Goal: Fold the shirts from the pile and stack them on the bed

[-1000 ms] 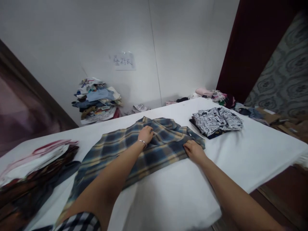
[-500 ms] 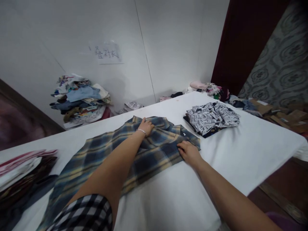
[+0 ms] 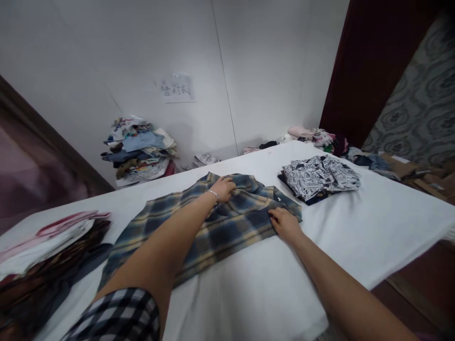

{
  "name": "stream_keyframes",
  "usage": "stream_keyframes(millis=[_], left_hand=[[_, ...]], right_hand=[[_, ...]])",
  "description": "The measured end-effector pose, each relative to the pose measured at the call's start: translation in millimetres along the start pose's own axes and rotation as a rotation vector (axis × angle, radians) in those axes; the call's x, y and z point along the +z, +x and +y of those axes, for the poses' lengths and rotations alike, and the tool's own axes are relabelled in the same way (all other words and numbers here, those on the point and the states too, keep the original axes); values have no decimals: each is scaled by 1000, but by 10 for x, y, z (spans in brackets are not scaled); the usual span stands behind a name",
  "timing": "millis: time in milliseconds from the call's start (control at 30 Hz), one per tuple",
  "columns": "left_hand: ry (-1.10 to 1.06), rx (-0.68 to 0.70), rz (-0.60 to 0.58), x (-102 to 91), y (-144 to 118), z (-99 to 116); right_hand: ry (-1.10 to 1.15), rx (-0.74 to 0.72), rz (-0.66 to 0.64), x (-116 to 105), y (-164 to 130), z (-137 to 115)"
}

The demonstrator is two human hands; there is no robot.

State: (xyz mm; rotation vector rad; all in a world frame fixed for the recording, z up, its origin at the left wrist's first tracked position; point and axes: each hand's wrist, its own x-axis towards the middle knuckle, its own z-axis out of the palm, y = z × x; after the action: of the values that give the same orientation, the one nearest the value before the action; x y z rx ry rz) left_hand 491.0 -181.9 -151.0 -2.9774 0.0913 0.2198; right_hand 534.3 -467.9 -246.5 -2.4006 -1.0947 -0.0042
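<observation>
Spread flat across the middle of one white table [image 3: 373, 227]: one blue-and-yellow plaid shirt [image 3: 220, 227]. On it, two bare hands — left hand [image 3: 223, 188] with fingers curled, pinching cloth near the collar; right hand [image 3: 284, 223] lying mostly open, fingertips pressed on the near-right edge. Around it, one folded black-and-white patterned garment [image 3: 320, 177] to the right, one stack of folded clothes [image 3: 46, 251] at the left edge, one heap of clothes [image 3: 140, 149] by the wall — and one paper sign [image 3: 177, 88] above.
</observation>
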Motion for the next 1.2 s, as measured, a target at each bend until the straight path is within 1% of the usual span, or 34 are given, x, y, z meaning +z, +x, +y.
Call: stream_keyframes(millis=[133,200,300,433,533,633,733,800,867,900,967,1033,1100,1167,1200], left_hand=[[0,27,-25,169,44,129],[15,28,-21,232,87,160],[66,-6,0,281,155,134],[150,-32,34,291,220,22],[198,-25,46,272,242,-66],[223,2,62,201,230,-154],[237,46,91,53,170,-231],[259,114,125,-72,99,-239],[280,224,156,-185,3,-175],[287,294,159,-227,-56,-111],[285,426,140,-272,-192,77],[285,530,93,-261,-348,307],[296,567,41,-212,-509,512],[304,540,3,-158,-656,627],[304,498,-2,-141,-721,641]], right_hand=[[9,-1,4,21,9,8],[18,-3,9,36,15,22],[38,-13,20,57,21,47],[62,-15,24,68,24,70],[84,-15,24,64,23,78],[92,-9,18,55,19,78],[93,-1,35,53,14,74],[101,3,51,59,13,76],[110,7,57,68,16,84],[113,8,57,71,20,88],[111,17,54,74,29,95],[101,31,49,67,38,94],[92,28,48,53,43,87],[80,12,48,37,43,78],[75,6,47,31,42,76]])
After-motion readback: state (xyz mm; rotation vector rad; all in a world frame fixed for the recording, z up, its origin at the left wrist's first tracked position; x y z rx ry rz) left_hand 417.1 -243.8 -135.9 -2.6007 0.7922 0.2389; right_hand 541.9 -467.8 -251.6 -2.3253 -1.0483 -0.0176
